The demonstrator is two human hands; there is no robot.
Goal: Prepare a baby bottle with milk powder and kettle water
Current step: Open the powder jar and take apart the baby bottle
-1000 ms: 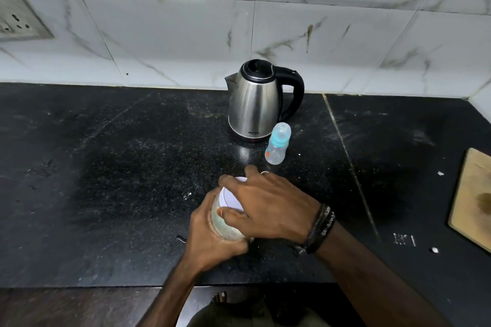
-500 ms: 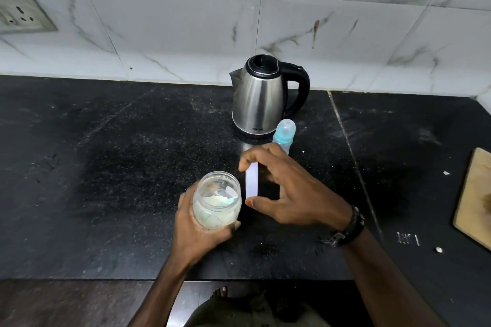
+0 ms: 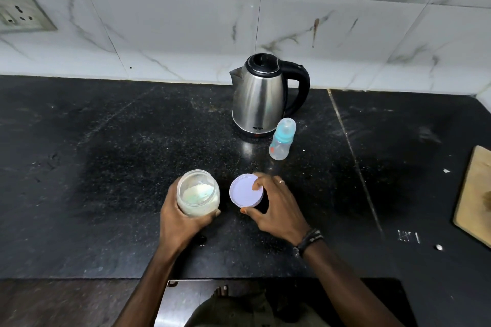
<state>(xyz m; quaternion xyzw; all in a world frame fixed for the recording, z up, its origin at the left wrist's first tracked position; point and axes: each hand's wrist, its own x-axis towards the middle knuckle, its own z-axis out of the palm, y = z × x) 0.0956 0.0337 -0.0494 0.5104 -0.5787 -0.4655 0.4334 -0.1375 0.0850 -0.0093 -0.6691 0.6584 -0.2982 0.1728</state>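
Holding the jar point(image 3: 198, 192) in the left hand point(image 3: 183, 218), grip wrapped round its clear, rounded wall, mouth open and pale powder inside, low in the jar. Just right of that grip, setting the lid point(image 3: 246, 190) down on the worktop point(image 3: 93, 154): flat, round, pale lilac plastic, pinched at its rim by the right hand point(image 3: 276, 207), fingertips point(image 3: 257, 186) resting on top; whether it already lies flat on the stone, cannot tell. Beyond the right grip and apart from it, bottle point(image 3: 282, 139) upright, translucent, teal collar, cap on, apparently empty. Just behind it and nearly touching, kettle point(image 3: 261, 98), brushed steel, black lid and handle, closed. Far right of both grips, a wooden board point(image 3: 475, 194) at the edge. Worktop black, speckled, polished, dusted with white flecks. Judged early: jar opened only; bottle still to be uncapped, powder to be measured in, water poured, bottle closed and shaken. No scoop visible.
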